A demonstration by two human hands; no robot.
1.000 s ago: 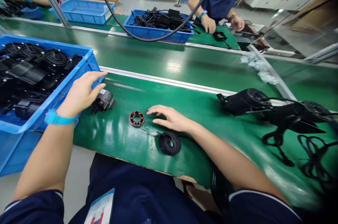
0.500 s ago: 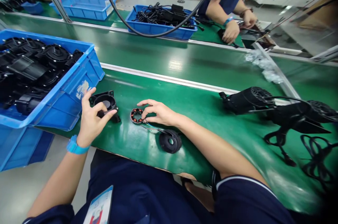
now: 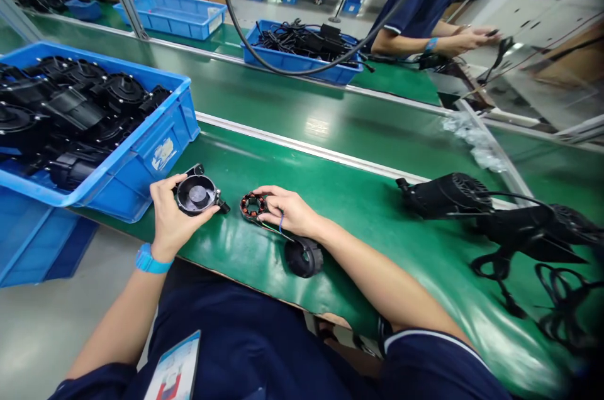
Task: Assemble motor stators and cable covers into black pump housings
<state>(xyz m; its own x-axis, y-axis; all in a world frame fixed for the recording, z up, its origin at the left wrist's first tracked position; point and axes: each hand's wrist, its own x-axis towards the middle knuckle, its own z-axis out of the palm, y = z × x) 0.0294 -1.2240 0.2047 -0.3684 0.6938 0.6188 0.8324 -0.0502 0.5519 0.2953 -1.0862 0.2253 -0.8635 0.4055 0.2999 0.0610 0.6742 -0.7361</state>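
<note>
My left hand [image 3: 170, 214] grips a black round motor housing [image 3: 197, 192] by its sides, its open face turned up toward me. Fingers and thumb of my right hand [image 3: 289, 210] pinch a ring-shaped stator with copper windings [image 3: 253, 205], just right of the housing and apart from it. Thin coloured wires run from the stator to a black round cap [image 3: 303, 256], which sits tilted on the green bench below my right wrist.
A blue crate [image 3: 155, 167] full of black motor units stands at the left. Two black pump-like units [image 3: 448, 195] with cables lie at the right. Beyond the metal rail, a blue tray [image 3: 325, 75] holds black cables; a co-worker's hands [image 3: 465, 41] work behind it.
My left hand has closed round the housing and tilted its open face toward me. My right hand now pinches the stator, and the wired cap has tipped. The whole view has shifted slightly.
</note>
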